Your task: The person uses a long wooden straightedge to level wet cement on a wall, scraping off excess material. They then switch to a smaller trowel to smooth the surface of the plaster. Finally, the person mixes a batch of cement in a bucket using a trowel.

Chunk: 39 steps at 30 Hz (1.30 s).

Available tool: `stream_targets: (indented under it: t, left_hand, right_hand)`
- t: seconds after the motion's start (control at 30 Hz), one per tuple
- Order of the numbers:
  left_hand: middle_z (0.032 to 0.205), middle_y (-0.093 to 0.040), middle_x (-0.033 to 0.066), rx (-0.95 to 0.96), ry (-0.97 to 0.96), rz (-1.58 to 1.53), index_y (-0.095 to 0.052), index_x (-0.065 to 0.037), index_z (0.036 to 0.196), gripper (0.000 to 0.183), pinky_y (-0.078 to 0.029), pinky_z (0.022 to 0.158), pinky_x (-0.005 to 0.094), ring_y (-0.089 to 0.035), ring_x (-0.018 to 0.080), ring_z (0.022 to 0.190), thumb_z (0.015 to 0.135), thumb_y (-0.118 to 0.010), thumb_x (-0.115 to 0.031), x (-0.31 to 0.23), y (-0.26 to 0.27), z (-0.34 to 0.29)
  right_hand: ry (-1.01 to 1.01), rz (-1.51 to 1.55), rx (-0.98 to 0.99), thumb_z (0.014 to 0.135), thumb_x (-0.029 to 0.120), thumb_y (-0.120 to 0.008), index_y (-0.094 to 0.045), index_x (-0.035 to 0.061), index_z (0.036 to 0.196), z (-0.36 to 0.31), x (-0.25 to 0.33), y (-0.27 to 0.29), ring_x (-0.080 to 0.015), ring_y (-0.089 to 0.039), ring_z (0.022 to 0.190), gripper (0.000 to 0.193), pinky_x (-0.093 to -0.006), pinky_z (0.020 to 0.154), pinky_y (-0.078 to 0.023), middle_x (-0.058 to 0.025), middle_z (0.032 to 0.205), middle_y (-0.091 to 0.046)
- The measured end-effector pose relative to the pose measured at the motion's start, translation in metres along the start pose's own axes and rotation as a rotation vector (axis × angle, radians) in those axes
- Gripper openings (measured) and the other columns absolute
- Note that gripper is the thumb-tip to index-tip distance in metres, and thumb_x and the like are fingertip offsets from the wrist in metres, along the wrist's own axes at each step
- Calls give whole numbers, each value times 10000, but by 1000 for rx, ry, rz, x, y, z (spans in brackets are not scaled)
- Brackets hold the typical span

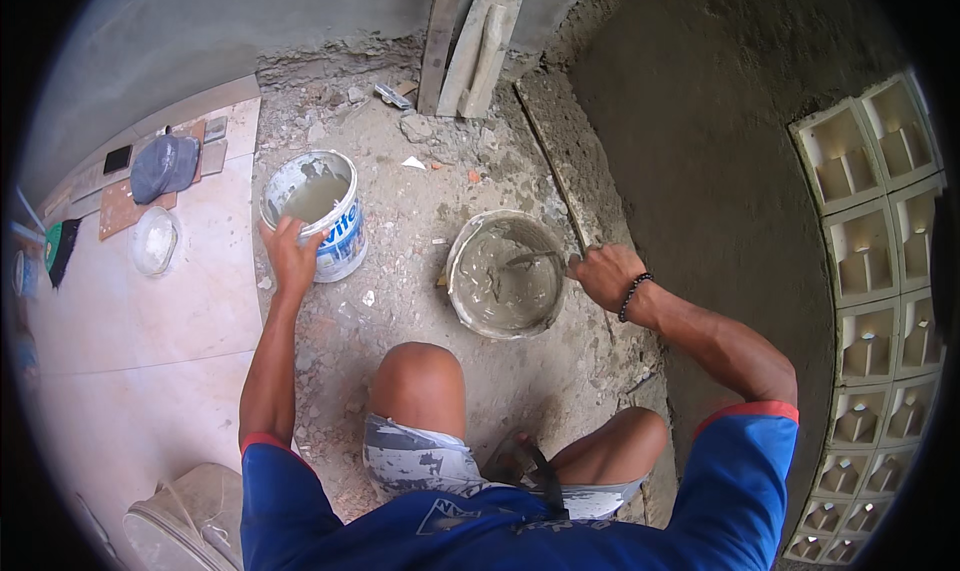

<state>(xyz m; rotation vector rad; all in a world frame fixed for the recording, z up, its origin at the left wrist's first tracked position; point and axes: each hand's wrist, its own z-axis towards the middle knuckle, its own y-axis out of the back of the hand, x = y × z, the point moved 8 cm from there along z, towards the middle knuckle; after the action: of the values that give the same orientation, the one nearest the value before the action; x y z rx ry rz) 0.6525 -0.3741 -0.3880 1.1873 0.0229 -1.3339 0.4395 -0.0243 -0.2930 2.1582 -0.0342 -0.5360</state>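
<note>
My left hand grips the near rim of a white plastic bucket with blue print. Greyish liquid lies inside it. To the right, a round basin holds wet grey mortar. My right hand, with a dark beaded bracelet at the wrist, is closed round the handle of a trowel. The trowel's blade reaches over the basin's right rim and touches the mortar; the handle is mostly hidden by my fingers.
A long thin rod lies beside the freshly rendered wall. A wooden float and a board lean at the back. Left, pale tiles bear a cap and a small white tub. Vent blocks are at right.
</note>
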Motion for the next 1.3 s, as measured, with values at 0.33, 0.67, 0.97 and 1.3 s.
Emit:
stream_targets:
  t: [0.33, 0.67, 0.97, 1.3]
  left_hand:
    - [955, -577, 103, 82, 64, -4, -620, -12, 885, 267, -164, 1066, 562, -341, 448, 1193, 684, -758, -120, 9, -19, -64]
    - [1359, -372, 193, -24, 132, 198, -572, -41, 1067, 371, -197, 1079, 550, -262, 418, 1306, 725, -710, -78, -42, 24, -63]
    - [1190, -516, 184, 223, -104, -251, -561, -27, 1094, 351, -268, 1040, 461, -438, 346, 1176, 779, -678, -129, -179, 2, 12]
    - [996, -634, 159, 645, -302, -124, -540, -33, 1111, 381, -291, 969, 574, -577, 338, 1018, 826, -640, -265, -288, -86, 35]
  right_hand:
    - [17, -40, -32, 844, 130, -525, -700, 80, 813, 103, 17, -56, -230, -680, 819, 185, -356, 641, -539, -101, 884, -688]
    - [93, 166, 86, 817, 65, -510, -662, 52, 898, 36, 30, -58, -267, -681, 821, 172, -370, 689, -550, -135, 871, -686]
    - [28, 185, 145, 793, 95, -530, -703, 70, 839, 30, 38, -89, -267, -683, 816, 181, -370, 734, -541, -141, 868, -689]
    - [47, 206, 216, 815, 135, -519, -710, 57, 920, 43, 53, -111, -281, -676, 888, 231, -360, 781, -533, -154, 930, -690]
